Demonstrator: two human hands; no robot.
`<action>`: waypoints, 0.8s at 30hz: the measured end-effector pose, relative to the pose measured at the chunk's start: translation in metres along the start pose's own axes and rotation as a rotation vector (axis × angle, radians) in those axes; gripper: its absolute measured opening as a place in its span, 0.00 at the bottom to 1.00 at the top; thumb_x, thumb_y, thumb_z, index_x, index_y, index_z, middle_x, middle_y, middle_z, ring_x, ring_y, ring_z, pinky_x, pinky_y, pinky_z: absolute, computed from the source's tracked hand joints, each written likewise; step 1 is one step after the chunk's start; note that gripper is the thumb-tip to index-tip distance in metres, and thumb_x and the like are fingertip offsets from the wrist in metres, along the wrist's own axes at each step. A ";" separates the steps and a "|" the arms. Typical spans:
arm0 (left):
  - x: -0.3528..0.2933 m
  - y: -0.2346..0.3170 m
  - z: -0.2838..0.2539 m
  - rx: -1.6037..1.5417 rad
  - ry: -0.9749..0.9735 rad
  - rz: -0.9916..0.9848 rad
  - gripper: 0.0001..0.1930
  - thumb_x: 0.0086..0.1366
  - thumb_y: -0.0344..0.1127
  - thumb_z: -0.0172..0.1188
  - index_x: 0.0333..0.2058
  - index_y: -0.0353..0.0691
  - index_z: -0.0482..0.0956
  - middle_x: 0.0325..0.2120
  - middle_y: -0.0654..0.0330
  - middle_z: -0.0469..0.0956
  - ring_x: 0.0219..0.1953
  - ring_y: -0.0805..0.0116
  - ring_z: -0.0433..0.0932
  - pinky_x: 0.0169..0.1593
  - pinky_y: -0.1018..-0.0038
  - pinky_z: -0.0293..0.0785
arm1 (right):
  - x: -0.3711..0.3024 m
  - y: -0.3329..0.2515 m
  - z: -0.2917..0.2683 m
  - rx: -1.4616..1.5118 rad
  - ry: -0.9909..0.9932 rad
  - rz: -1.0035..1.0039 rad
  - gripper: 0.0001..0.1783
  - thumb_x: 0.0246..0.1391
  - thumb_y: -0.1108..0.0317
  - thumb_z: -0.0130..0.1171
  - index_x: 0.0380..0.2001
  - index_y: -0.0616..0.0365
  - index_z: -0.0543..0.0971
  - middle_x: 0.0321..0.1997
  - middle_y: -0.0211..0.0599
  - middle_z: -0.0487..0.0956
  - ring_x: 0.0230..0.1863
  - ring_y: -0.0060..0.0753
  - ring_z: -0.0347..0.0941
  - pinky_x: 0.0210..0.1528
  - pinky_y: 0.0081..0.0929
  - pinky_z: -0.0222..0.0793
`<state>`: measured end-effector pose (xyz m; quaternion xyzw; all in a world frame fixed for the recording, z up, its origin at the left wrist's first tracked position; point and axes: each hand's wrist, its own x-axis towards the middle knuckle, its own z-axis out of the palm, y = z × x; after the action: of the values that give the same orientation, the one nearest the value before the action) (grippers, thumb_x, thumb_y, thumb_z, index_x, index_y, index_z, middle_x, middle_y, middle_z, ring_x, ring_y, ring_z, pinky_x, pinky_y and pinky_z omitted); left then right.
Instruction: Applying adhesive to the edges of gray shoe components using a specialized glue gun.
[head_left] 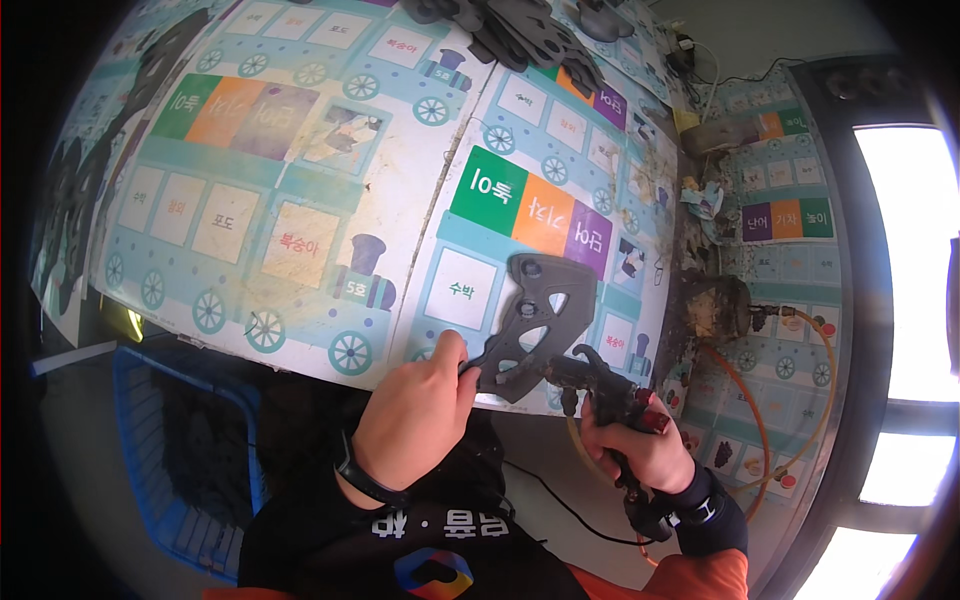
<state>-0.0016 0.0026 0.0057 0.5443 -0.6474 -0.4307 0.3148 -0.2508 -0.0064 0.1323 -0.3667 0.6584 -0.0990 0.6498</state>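
Note:
A flat dark grey part (pixel 560 330) with cut-out openings and two round holes lies at the near edge of the sheet-covered table (pixel 400 250). My left hand (pixel 420 412) pinches its lower left end between thumb and fingers. In my right hand (pixel 645 445) is a dark spray gun (pixel 600 385) with red knobs. Its nozzle points left and sits close to the part's lower right side; whether they touch I cannot tell. Fingers of the right hand wrap around the gun's handle.
Several similar grey parts (pixel 520 35) are piled at the far edge. A blue plastic basket (pixel 125 420) stands below at left. To the right are a grimy round container (pixel 718 305), an orange hose (pixel 752 410) and bright panes (pixel 905 250). A black cable (pixel 560 495) hangs below the table.

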 end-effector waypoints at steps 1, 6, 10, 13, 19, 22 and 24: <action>0.000 0.000 0.000 -0.001 0.000 -0.003 0.11 0.70 0.29 0.65 0.42 0.35 0.70 0.25 0.46 0.80 0.27 0.40 0.81 0.30 0.52 0.73 | 0.000 0.000 -0.001 0.000 0.001 0.000 0.15 0.57 0.78 0.59 0.49 0.59 0.75 0.29 0.29 0.76 0.21 0.19 0.70 0.21 0.20 0.66; 0.000 0.000 0.000 0.005 0.004 -0.002 0.11 0.70 0.29 0.65 0.42 0.35 0.70 0.24 0.46 0.80 0.26 0.40 0.81 0.30 0.52 0.73 | 0.002 0.001 -0.005 0.007 0.022 -0.025 0.14 0.58 0.77 0.59 0.48 0.58 0.75 0.27 0.30 0.76 0.20 0.21 0.71 0.20 0.21 0.64; 0.000 0.000 0.000 0.004 0.007 -0.001 0.11 0.70 0.29 0.65 0.41 0.35 0.70 0.23 0.46 0.80 0.26 0.40 0.80 0.29 0.52 0.73 | 0.001 0.000 -0.006 -0.002 0.055 -0.008 0.13 0.59 0.77 0.59 0.47 0.59 0.76 0.26 0.30 0.77 0.19 0.21 0.71 0.21 0.21 0.64; 0.000 0.000 0.000 0.008 0.002 -0.007 0.11 0.70 0.29 0.65 0.41 0.35 0.70 0.23 0.46 0.79 0.25 0.41 0.80 0.29 0.52 0.72 | 0.001 -0.001 -0.007 0.024 0.076 -0.009 0.12 0.60 0.77 0.60 0.47 0.59 0.77 0.25 0.31 0.77 0.19 0.21 0.71 0.22 0.21 0.65; 0.000 0.001 -0.001 0.000 0.005 -0.006 0.11 0.70 0.29 0.65 0.41 0.35 0.70 0.21 0.47 0.79 0.25 0.41 0.80 0.29 0.52 0.72 | 0.006 0.003 -0.013 0.048 0.092 -0.055 0.13 0.59 0.78 0.59 0.48 0.62 0.77 0.26 0.32 0.77 0.19 0.23 0.72 0.20 0.22 0.65; 0.000 0.001 -0.001 0.001 0.007 -0.003 0.11 0.70 0.29 0.65 0.41 0.35 0.70 0.20 0.47 0.78 0.24 0.41 0.80 0.28 0.52 0.72 | 0.008 0.004 -0.015 0.053 0.108 -0.077 0.12 0.59 0.78 0.59 0.47 0.64 0.77 0.26 0.34 0.77 0.19 0.24 0.72 0.20 0.23 0.64; 0.000 0.001 -0.001 0.001 0.007 -0.003 0.11 0.70 0.29 0.65 0.41 0.35 0.70 0.20 0.47 0.78 0.24 0.41 0.80 0.28 0.52 0.72 | 0.009 0.004 -0.016 0.045 0.137 -0.107 0.12 0.59 0.79 0.59 0.47 0.65 0.76 0.26 0.34 0.77 0.19 0.25 0.72 0.20 0.23 0.64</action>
<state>-0.0015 0.0021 0.0071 0.5468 -0.6458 -0.4289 0.3161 -0.2659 -0.0149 0.1253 -0.3791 0.6783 -0.1730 0.6052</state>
